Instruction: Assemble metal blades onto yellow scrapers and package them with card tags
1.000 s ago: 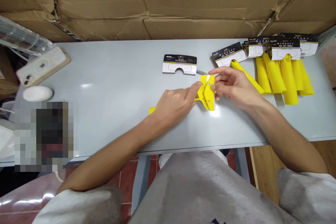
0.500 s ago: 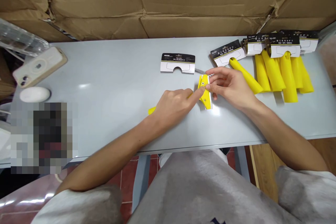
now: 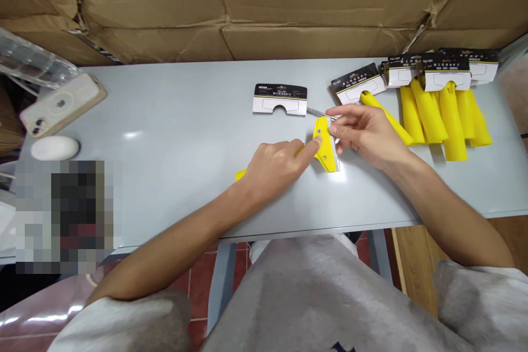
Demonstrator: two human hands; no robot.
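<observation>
A yellow scraper (image 3: 324, 146) with two screws in its head lies under my hands, its pale blade strip along the right side. My left hand (image 3: 274, 168) is closed round the handle, thumb stretched onto the head; the handle's end shows beyond the palm. At the upper part of the blade edge, my right hand (image 3: 363, 135) pinches with thumb and fingers, the fingertips partly hidden. Just behind sits a black and white header card (image 3: 279, 100) with a half-round cut-out. A thin metal tool (image 3: 317, 113) lies between this card and my right fingers.
Several yellow scrapers (image 3: 454, 121) with header cards lie at the right rear. A phone (image 3: 64, 104) and a white oval case (image 3: 55, 148) are at the left. Cardboard boxes (image 3: 157, 5) stand along the back of the grey table (image 3: 173, 121).
My right fingers have shifted slightly right, off the face of the scraper's head to its blade edge. More of the pale strip shows, and the head lies flatter. My left hand keeps its hold.
</observation>
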